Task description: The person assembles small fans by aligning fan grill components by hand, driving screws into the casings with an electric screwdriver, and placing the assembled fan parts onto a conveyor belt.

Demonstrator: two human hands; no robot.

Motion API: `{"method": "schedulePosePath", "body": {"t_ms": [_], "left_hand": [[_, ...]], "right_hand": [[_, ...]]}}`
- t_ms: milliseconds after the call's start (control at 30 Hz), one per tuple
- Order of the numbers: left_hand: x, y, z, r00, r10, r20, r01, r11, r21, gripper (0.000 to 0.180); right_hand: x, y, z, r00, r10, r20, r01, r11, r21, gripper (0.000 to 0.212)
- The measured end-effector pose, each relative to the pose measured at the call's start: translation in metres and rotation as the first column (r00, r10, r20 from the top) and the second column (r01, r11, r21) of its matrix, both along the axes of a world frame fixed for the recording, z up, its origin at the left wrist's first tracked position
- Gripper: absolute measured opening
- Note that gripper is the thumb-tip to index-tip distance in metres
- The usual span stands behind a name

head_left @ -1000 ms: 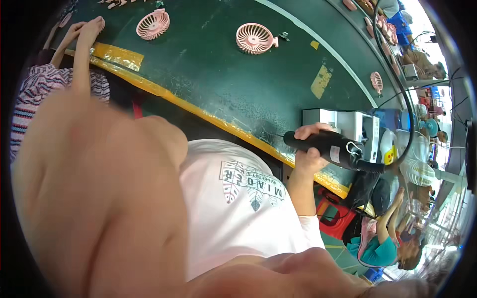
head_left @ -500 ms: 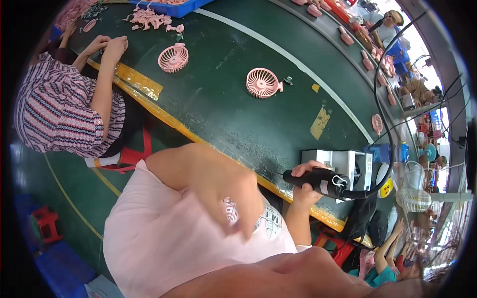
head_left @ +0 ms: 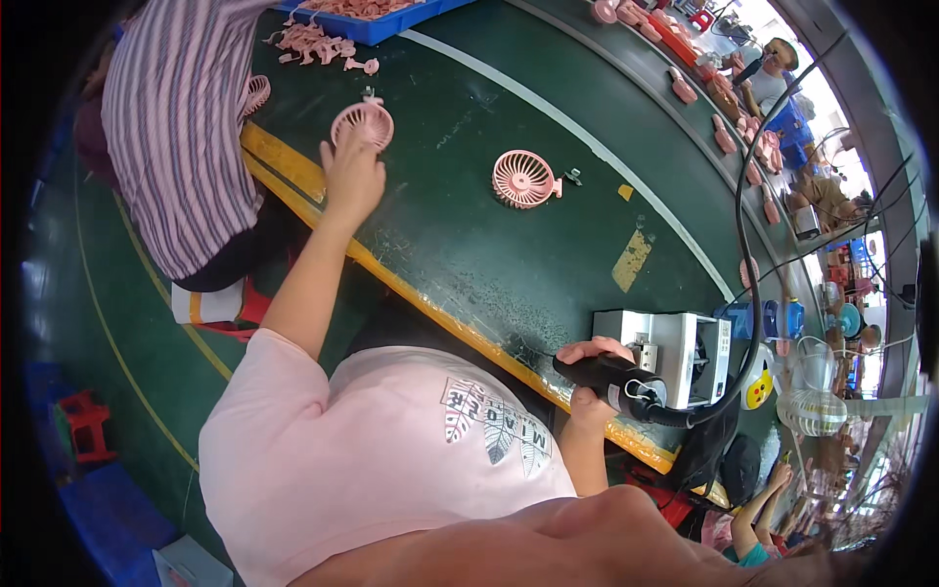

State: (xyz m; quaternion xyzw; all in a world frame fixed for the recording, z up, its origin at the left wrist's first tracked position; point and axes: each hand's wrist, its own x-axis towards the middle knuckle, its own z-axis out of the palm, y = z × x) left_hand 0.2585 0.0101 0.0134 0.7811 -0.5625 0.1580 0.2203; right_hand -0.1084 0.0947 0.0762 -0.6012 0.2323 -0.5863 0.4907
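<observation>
My left hand [head_left: 354,181] reaches over the table toward the co-worker's side, fingers stretched over a round pink fan housing [head_left: 377,115] with a slatted grille. The fingertips overlap its near side; whether they press on it I cannot tell. My right hand [head_left: 590,401] is closed around a black electric screwdriver [head_left: 611,380], whose thick cable rises from its end. Its tip is not visible. Another pink fan housing [head_left: 522,179] lies mid-table, with a small dark part [head_left: 573,177] at its stem.
Beside the screwdriver stands a light grey box-shaped machine [head_left: 636,323]. At the far left lie a pile of pink parts [head_left: 311,44] and a blue tray [head_left: 396,23]. A co-worker in a striped shirt [head_left: 181,137] leans over the table. A conveyor [head_left: 641,83] carrying pink parts runs beyond.
My left hand has swung from in front of my body out to the left fan housing. The co-worker has leaned in closer to the table. My right hand still holds the screwdriver.
</observation>
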Motion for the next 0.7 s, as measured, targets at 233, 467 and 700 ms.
{"method": "schedulePosePath", "body": {"t_ms": [233,467,700], "left_hand": [[-0.091,0.036,0.058,0.746,-0.581,-0.327,0.490,0.810,-0.323,0.026],[-0.123,0.067,0.184,-0.777,-0.610,-0.154,0.192,0.003,-0.981,0.050],[-0.146,0.097,0.177,-0.731,-0.680,-0.055,0.109,-0.037,-0.993,0.050]], "right_hand": [[0.001,0.004,-0.003,0.993,-0.019,-0.119,0.019,1.000,-0.001,0.062],[0.012,0.001,0.001,0.989,-0.095,-0.111,0.096,0.995,0.000,0.070],[-0.018,-0.004,0.025,0.993,0.073,-0.092,-0.004,0.804,0.594,0.058]]}}
